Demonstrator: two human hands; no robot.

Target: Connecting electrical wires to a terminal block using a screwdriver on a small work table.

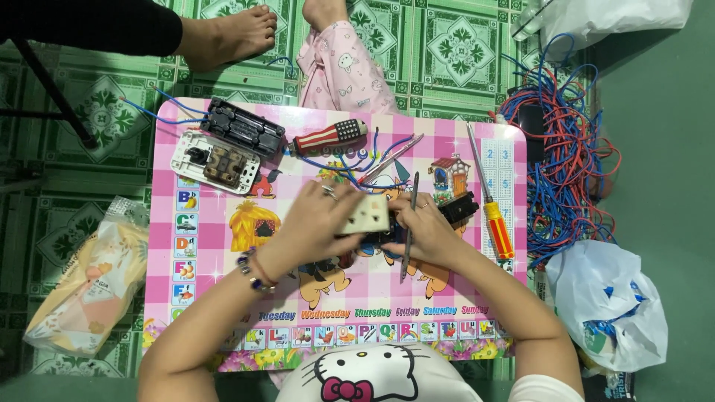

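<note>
**Desk:** What surface, what room?

**Photographer:** A low pink checked worktop (223,298) printed with cartoon pigs, alphabet tiles and weekday names, set on a green patterned tile floor (447,45). A tangle of red and blue wires (573,149) lies on the floor off its right edge, with a white plastic bag (611,305) near it. A yellowish plastic packet (82,283) sits on the floor to the left. Another person's bare foot (231,33) and a pink pyjama-clad leg (342,71) show beyond the far edge.

**Desk:** The hands?

**Photographer:** Both are over the middle of the worktop, close together. The left hand (316,219), with a ring and a beaded bracelet, is curled around a cream switch plate (367,216), thumb and fingers closed on its left end. The right hand (424,231) is closed on the dark underside of the same part and also grips a thin grey screwdriver (410,223), its shaft running upright across the fingers.

**Desk:** How does the switch plate look?

**Photographer:** Small, rectangular, cream-faced with a few tiny holes, tilted, held just above the worktop between the hands; its right end is hidden by fingers.

**Desk:** Anything else?

**Photographer:** At far left, a white switch panel (214,162) touching a black housing (244,126). A red-and-white striped tool handle (328,136) lies near the far edge, an orange-handled screwdriver (493,216) at right, and a small black component (459,206) just beside the right hand.
</note>
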